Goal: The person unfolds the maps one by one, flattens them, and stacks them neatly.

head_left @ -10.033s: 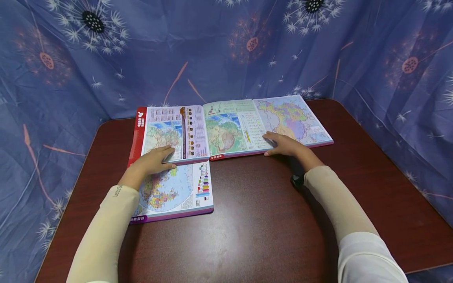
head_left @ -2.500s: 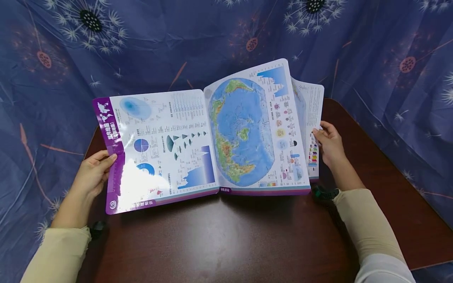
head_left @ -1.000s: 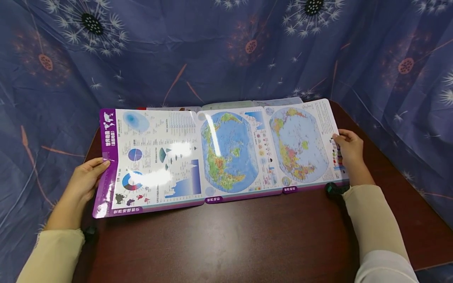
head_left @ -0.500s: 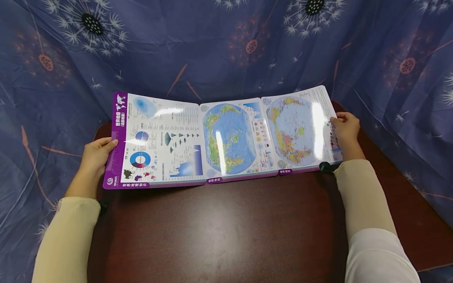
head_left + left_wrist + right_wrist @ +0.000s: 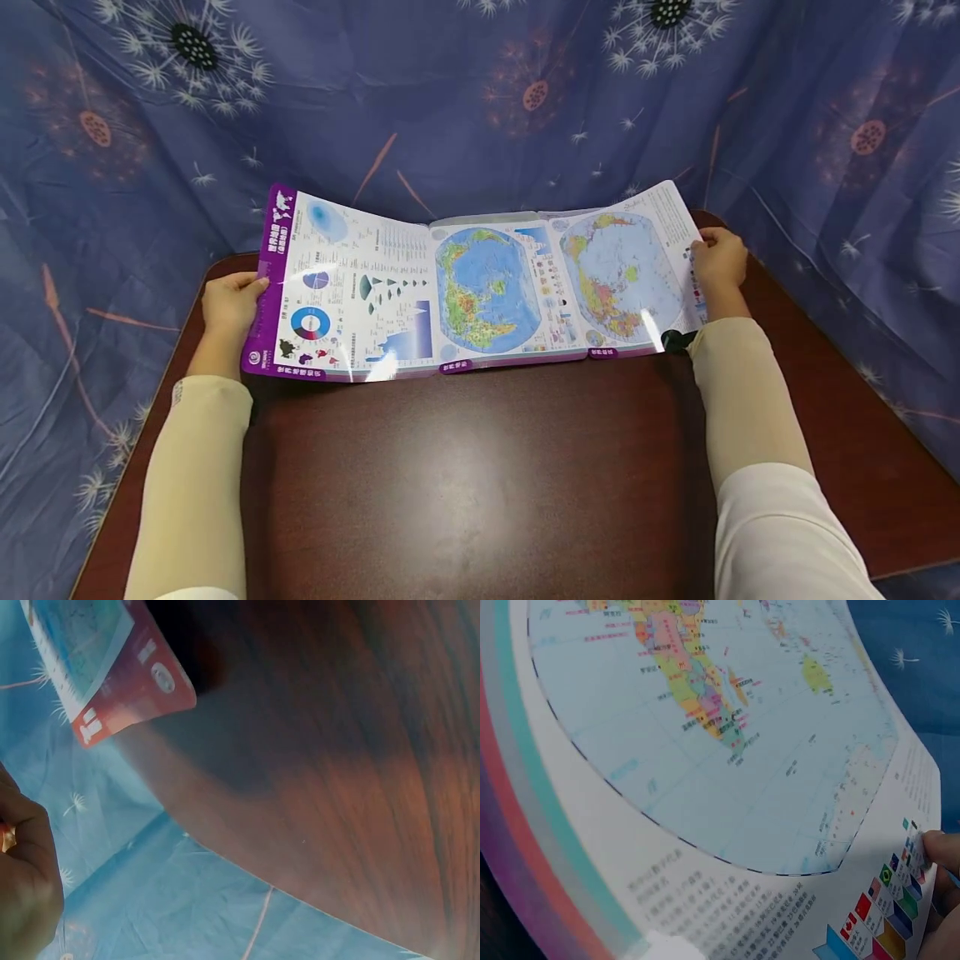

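Note:
A long purple-edged folding world map [image 5: 487, 287] is spread in three panels across the back of the table in the head view. Its outer panels bow upward at both ends. My left hand [image 5: 231, 310] pinches the purple left edge, thumb on top. At the opposite end, my right hand [image 5: 722, 267] grips the right edge beside the row of flags. In the right wrist view that hand's thumb [image 5: 941, 849] lies at the map's edge [image 5: 705, 825]. The left wrist view shows part of the left hand [image 5: 26, 877]; its hold is outside that view.
Behind the world map, a pale strip of another sheet [image 5: 487, 218] peeks out. A red-bordered map corner [image 5: 142, 694] shows near the table's edge in the left wrist view. Dark brown tabletop [image 5: 465, 492] lies in front; a blue dandelion-print curtain [image 5: 450, 108] hangs around the back and sides.
Ten seconds ago both hands rested on open maps. The purple map was since unfolded to three panels. Over the last second it moved back, and the hands drew closer together, bowing its ends.

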`<state>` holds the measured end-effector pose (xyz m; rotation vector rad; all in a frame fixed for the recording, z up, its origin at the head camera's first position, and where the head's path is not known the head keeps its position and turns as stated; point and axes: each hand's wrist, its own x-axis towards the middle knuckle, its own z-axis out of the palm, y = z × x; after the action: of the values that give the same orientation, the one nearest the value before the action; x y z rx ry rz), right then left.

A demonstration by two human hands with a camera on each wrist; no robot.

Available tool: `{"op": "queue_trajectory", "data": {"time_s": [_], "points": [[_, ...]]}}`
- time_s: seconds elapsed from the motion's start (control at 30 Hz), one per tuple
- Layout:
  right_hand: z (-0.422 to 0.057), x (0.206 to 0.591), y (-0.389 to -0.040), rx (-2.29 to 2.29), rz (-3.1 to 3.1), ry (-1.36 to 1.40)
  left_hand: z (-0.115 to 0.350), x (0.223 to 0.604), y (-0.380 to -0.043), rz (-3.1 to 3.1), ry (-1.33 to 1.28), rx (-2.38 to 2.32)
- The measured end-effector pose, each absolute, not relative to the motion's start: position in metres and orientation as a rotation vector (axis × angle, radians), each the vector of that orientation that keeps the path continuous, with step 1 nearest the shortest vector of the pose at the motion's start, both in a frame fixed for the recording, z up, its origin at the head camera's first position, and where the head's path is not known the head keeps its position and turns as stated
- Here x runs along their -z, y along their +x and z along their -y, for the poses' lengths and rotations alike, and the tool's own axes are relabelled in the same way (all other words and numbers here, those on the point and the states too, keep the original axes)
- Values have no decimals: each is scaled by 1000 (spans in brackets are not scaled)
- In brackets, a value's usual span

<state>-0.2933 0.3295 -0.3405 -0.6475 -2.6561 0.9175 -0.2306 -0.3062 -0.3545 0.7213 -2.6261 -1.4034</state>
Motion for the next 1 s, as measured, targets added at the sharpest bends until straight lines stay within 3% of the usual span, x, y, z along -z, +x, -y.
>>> {"op": "queue_trajectory", "data": {"time_s": [0.53,1.0], "points": [[-328,359,-291,-869,2894,-650,287,371,-231,2896,462,747],[-336,374,-282,-897,3074,-524,287,379,-231,3274,601,631]]}}
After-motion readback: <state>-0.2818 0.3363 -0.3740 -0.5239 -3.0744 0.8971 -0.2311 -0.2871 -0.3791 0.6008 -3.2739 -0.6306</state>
